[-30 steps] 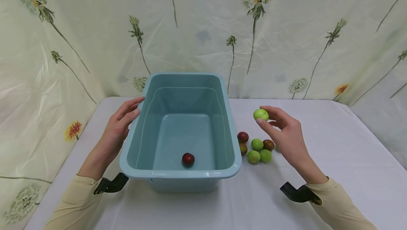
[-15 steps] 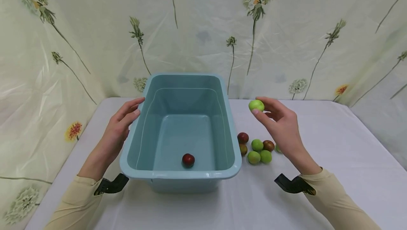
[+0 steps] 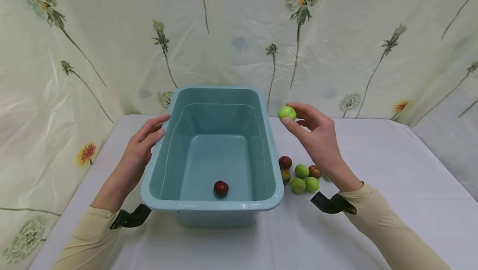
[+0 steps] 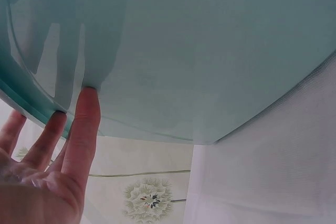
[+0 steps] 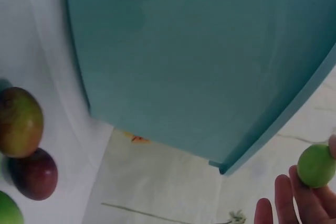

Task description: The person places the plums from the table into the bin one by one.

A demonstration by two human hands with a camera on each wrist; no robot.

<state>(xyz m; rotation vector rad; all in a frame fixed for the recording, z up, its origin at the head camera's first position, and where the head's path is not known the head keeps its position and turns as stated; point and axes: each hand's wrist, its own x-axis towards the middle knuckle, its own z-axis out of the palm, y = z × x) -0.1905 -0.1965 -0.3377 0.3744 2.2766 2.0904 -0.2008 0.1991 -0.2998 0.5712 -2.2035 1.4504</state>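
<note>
1. One green fruit (image 3: pixel 286 113) shows in the head view, pinched by the right hand (image 3: pixel 313 131), just right of the tub's far right rim. The tub (image 3: pixel 213 205) runs lengthwise near to far, its hollow left of that hand. Inside, a dark red fruit (image 3: pixel 221 188) lies at the near end; loose fruits (image 3: pixel 302 171) sit right.
2. Left wrist: the left hand (image 4: pixel 50 174), grasping nothing, touches the tub's left outside with extended fingers.
3. Right wrist: the green fruit is outside the tub, apart from its wall.

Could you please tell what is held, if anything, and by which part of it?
The right hand pinches a green fruit by its rounded sides, between thumb and fingers. The left hand holds nothing; its fingers touch the blue tub.
</note>
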